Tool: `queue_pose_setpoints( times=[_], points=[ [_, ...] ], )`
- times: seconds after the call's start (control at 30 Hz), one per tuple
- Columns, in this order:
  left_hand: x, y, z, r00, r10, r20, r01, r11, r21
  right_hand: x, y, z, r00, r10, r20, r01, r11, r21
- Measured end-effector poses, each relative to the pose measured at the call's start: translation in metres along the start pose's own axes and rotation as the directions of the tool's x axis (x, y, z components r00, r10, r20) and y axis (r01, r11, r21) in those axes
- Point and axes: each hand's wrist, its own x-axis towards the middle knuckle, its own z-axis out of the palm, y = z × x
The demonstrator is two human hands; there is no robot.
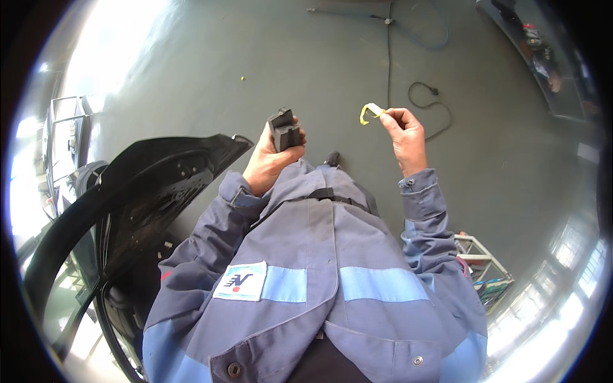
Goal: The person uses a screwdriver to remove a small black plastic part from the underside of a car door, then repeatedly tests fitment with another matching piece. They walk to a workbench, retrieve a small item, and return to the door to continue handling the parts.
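Note:
My left hand (260, 165) is wrapped round a dark grey stepped block (285, 135), its thumb along the near side and fingers along the far side. What the block is made of I cannot tell. Out to the right, my right hand (410, 142) pinches a curled strip of yellow tape (372, 111) between thumb and fingertips. The strip's free end bends over to the left, toward the other hand. Both hands are in front of my body above the grey floor, well apart from each other.
Close on my left stands a black vehicle door (153, 169), its upper edge reaching near my left wrist. A black cable (389, 57) runs along the floor ahead, with a plug (434, 91). A metal-framed rack (488, 256) is behind on the right. A tiny yellow piece (242, 78) lies ahead.

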Motion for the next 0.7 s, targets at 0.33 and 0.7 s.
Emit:
queue_pose_setpoints(
  times=[0.33, 0.7],
  points=[
    [0.125, 0.051, -0.012, 0.994, 0.06, -0.094, -0.061, 0.998, -0.004, 0.177, -0.037, -0.015, 0.996, -0.081, -0.046, 0.059, 0.93, -0.362],
    [0.326, 0.183, -0.049, 0.988, 0.109, -0.105, -0.116, 0.992, -0.059, 0.477, -0.129, 0.019, 0.965, -0.262, -0.025, 0.175, 0.71, -0.682]
  ],
)
